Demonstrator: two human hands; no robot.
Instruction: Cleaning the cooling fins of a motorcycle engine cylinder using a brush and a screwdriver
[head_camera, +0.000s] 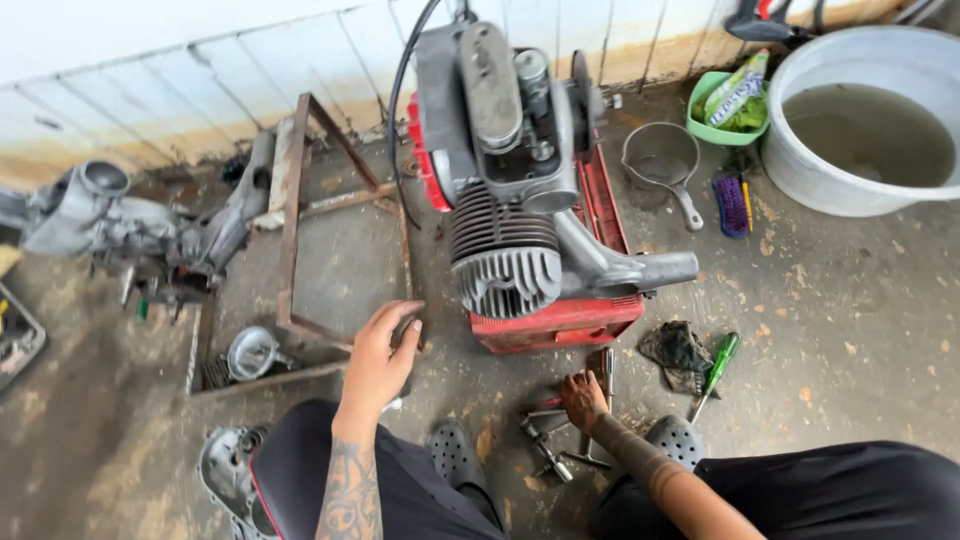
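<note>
Stained grey concrete floor (850, 330) meets a white panelled wall (150, 90), rusty along its base, in daylight.

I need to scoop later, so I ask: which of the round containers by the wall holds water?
The big grey basin at far right holds murky water; the small metal saucepan beside it looks empty.

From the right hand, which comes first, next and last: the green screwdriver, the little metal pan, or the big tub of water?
Counting out from the right hand, in the head view:
1. Green screwdriver, on the floor just to its right.
2. Metal pan, farther off, beside the engine.
3. Big water tub, far right corner.
</note>
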